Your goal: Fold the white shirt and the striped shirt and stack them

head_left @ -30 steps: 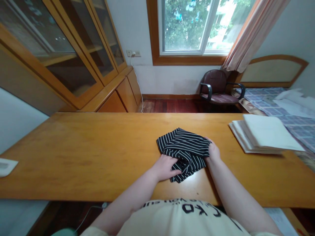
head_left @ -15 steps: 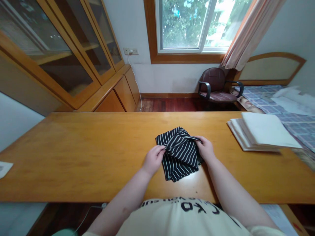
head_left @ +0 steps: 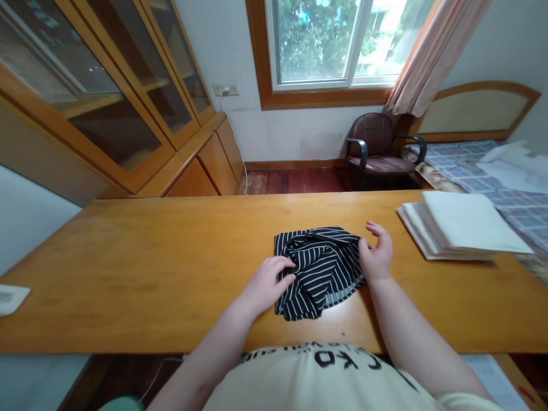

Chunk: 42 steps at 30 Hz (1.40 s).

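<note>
A black cloth garment with thin white stripes (head_left: 325,268) lies crumpled on the wooden table (head_left: 149,268) in front of me; its exact kind is unclear. My left hand (head_left: 272,282) rests at the cloth's left side, thumb and fingers apart, with the fingertips over the fabric. At the right edge of the cloth, my right hand (head_left: 377,254) is raised a little, its fingers spread from the thumb. The thumb is close to the fabric, and whether it touches I cannot tell. Neither hand grips anything.
A stack of white, flat, folded-looking sheets (head_left: 466,225) lies at the table's right end. A white object (head_left: 12,299) sits at the left edge. Beyond the table are a chair (head_left: 377,142), glass-door cabinets (head_left: 141,85) and a bed (head_left: 466,165).
Both hands have let go of the cloth's folds, and their fingers have parted. The cloth now lies flatter and spreads farther right. My right hand has moved right.
</note>
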Motion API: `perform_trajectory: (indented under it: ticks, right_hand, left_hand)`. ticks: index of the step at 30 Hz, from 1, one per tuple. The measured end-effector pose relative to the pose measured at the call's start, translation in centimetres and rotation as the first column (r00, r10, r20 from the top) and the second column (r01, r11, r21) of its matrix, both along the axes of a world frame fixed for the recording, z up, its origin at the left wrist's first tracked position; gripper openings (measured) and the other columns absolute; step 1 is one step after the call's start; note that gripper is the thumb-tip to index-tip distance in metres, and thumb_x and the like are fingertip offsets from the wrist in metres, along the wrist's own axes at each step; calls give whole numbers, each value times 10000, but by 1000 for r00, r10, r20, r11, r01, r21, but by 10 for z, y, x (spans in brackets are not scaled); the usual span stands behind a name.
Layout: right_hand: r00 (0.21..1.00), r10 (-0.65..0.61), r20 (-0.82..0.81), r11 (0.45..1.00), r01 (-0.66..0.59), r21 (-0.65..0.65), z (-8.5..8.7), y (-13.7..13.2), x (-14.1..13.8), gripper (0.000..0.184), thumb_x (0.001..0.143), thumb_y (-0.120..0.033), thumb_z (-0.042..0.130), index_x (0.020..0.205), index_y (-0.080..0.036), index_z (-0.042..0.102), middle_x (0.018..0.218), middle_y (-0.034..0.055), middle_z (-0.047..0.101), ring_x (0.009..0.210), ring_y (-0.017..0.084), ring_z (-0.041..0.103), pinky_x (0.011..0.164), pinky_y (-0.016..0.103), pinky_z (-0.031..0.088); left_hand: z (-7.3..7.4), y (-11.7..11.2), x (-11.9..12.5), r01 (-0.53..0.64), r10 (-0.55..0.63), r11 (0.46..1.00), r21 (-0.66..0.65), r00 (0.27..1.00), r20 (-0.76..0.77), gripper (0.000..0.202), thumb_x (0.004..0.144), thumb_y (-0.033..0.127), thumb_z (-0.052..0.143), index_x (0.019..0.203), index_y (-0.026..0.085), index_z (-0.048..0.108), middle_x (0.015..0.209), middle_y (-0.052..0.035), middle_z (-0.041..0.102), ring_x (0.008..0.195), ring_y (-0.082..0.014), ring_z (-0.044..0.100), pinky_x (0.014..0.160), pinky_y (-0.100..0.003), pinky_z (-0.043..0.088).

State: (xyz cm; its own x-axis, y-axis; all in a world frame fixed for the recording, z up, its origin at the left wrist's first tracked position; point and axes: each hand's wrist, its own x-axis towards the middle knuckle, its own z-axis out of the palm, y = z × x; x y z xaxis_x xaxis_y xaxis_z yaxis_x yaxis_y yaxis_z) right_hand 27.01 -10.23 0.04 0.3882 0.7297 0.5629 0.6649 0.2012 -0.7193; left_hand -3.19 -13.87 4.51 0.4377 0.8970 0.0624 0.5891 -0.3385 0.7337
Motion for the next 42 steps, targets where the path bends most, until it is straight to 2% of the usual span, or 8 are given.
perform_trajectory:
  ticks: [5,8,15,20,25,28,33,42]
  right_hand:
    - [768,629,119,749,-559,-355,5,-7,-34,718,690,-326,691,1358,-219,453,1378,117,484,1256,278,451,1042,459,348]
    - [725,687,49,660,-595,-458,-2,-1,-42,385,741,-296,641,1122,-240,656,1110,71,662,1056,248,577,960,433,407]
    - [868,35,-495,977,-134,-164,-17,12,-6,327,782,-430,524,844,-142,666,828,63,682,814,220,597,768,352,461]
    - [761,-418,-496,908,351,-227,-20,16,19,248,768,-327,472,833,-125,599,815,77,622,822,231,575,804,387,447]
    - [950,-236,-203,952,268,149,-10,6,7,398,823,-319,486,1170,-125,509,1248,159,524,1184,264,486,1017,453,350]
    - [977,152,152,988,-150,-24,-4,1,-11,609,807,-410,565,1348,-181,406,1447,157,365,1327,298,350,1065,505,295]
    - [685,642,345,748,-459,-479,-9,2,-29,628,717,-296,686,1320,-277,511,1412,74,466,1310,287,389,1084,523,261]
    - [910,344,-231,834,-409,-370,12,5,-26,245,774,-303,586,976,-194,673,953,50,705,917,226,636,851,377,480]
  left_hand:
    - [-23,-18,22,310,-306,951,-17,928,-212,680,742,365,703,1370,309,448,1505,-79,332,1415,-292,197,1133,-537,200]
    - [-36,-18,29,211,-201,977,31,960,-195,767,727,281,721,1410,334,376,1566,-78,164,1422,-299,164,1111,-519,263]
    - [-44,-4,17,-196,199,975,-101,980,22,298,819,226,553,1106,223,634,1000,-61,671,936,-203,623,881,-375,487]
    - [-52,16,-16,-556,649,761,-335,653,390,188,805,327,519,922,184,553,792,-24,624,700,-170,618,670,-328,527]
    - [-49,18,-31,-750,740,652,-108,600,302,333,793,294,530,1106,183,505,1112,-104,591,958,-212,615,828,-394,514]
    - [-41,12,-25,-568,569,789,234,819,68,438,812,284,549,1238,199,496,1392,-130,440,1292,-278,407,1059,-472,350]
    - [-39,5,-4,-165,244,942,294,935,-258,474,812,231,572,1282,221,517,1426,-96,443,1347,-289,343,1117,-521,250]
    - [-48,-6,13,200,-139,968,151,929,-344,562,789,354,664,1320,259,510,1407,-76,484,1311,-279,400,1083,-504,303]
